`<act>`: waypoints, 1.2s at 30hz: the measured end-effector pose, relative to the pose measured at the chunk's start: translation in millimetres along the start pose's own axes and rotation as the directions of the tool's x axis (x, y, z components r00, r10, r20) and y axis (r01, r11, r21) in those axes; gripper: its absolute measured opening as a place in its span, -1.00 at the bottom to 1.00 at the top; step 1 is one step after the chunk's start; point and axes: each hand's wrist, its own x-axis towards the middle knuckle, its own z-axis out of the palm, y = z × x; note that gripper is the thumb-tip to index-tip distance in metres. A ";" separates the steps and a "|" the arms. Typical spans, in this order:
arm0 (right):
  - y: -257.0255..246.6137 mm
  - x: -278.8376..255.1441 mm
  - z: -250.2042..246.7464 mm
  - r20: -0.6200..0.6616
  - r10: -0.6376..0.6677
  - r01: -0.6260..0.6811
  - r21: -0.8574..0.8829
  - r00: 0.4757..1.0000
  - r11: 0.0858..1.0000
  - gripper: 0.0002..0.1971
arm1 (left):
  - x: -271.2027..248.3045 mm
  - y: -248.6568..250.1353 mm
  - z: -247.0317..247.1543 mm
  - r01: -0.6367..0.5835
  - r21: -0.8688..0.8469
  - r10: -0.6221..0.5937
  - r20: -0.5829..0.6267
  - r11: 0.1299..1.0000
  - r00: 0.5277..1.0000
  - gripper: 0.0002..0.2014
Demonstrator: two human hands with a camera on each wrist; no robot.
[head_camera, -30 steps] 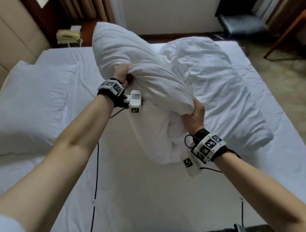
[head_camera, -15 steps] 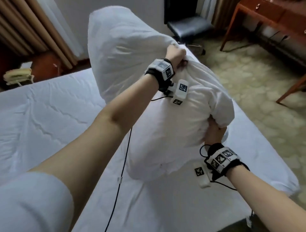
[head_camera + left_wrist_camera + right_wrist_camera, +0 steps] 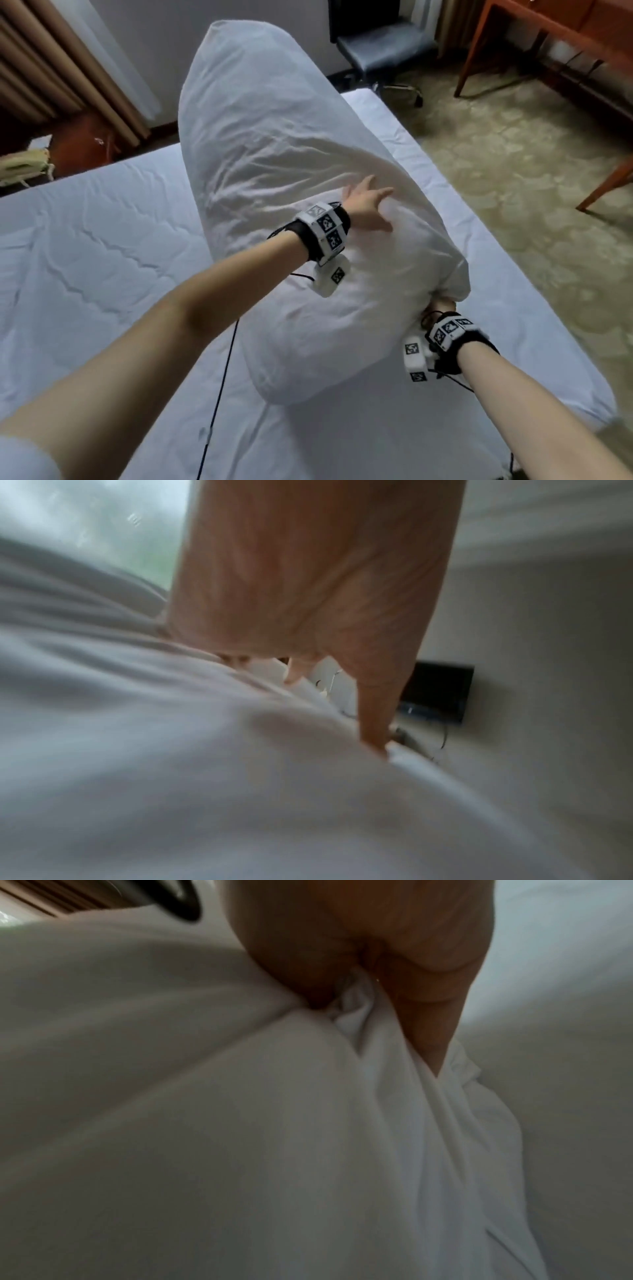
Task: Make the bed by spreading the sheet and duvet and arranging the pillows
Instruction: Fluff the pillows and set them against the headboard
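A large white pillow [image 3: 274, 178] is held up on end over the bed [image 3: 96, 246], which has a white fitted sheet. My left hand [image 3: 368, 205] lies flat against the pillow's side with straight, spread fingers. The left wrist view shows that palm [image 3: 308, 574] pressed on the white fabric [image 3: 205, 777]. My right hand [image 3: 442, 305] grips the pillow's lower right corner from beneath and is mostly hidden by it. In the right wrist view its fingers [image 3: 428, 1010] are curled round a bunched fold of the pillowcase [image 3: 359, 1010].
A dark chair [image 3: 380, 41] stands past the bed's far edge. A wooden desk [image 3: 555, 41] is at the upper right over patterned carpet [image 3: 513, 171]. A nightstand with a cream telephone [image 3: 20, 168] sits at the left by brown curtains [image 3: 51, 61].
My left hand has let go of the pillow's top edge and now lies flat lower on its side. The right hand keeps its grip on the lower corner.
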 end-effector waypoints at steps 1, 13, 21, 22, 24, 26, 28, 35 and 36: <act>4.1 4.1 4.7 0.024 0.009 -0.009 -0.010 1.000 1.000 -0.65 | -5.6 -22.6 -1.6 0.075 0.148 -0.068 -0.049 0.986 0.996 0.06; -7.9 -41.2 24.9 -0.417 -0.189 0.144 -0.138 0.889 0.980 -0.49 | -7.8 -91.1 20.5 0.238 0.180 -0.225 -0.090 0.955 0.970 0.21; -60.3 -62.9 56.4 0.190 -0.664 0.575 -0.698 0.723 0.427 -0.25 | 9.1 -103.3 16.6 0.142 0.059 -0.142 -0.006 0.988 0.990 0.12; -68.7 -58.6 58.5 0.245 -0.540 0.514 -0.742 0.805 0.430 -0.14 | 10.4 -109.7 13.5 0.119 0.003 -0.119 0.010 0.993 0.993 0.08; -79.3 -48.0 62.4 0.256 -0.348 0.394 -0.817 0.902 0.421 0.02 | 12.7 -122.1 2.9 0.068 -0.077 -0.067 0.019 0.995 0.998 -0.04; -80.1 -38.2 64.7 0.219 -0.248 0.298 -0.888 0.944 0.350 0.10 | 13.8 -128.1 -11.3 0.018 -0.090 -0.025 -0.077 0.996 0.997 -0.24; -77.7 -30.7 70.7 0.174 -0.198 0.230 -0.922 0.965 0.312 0.15 | 17.6 -133.4 -27.8 0.028 -0.092 -0.054 -0.285 0.995 0.957 -0.45; -71.5 -1.6 87.5 0.140 -0.093 0.162 -0.942 0.986 0.294 0.23 | 39.4 -153.9 -67.8 0.454 -0.200 -0.495 -0.287 0.868 0.820 0.21; -74.0 1.6 84.6 0.147 -0.080 0.163 -0.951 0.986 0.264 0.24 | 45.9 -157.5 -70.2 0.477 -0.217 -0.522 -0.273 0.852 0.808 0.29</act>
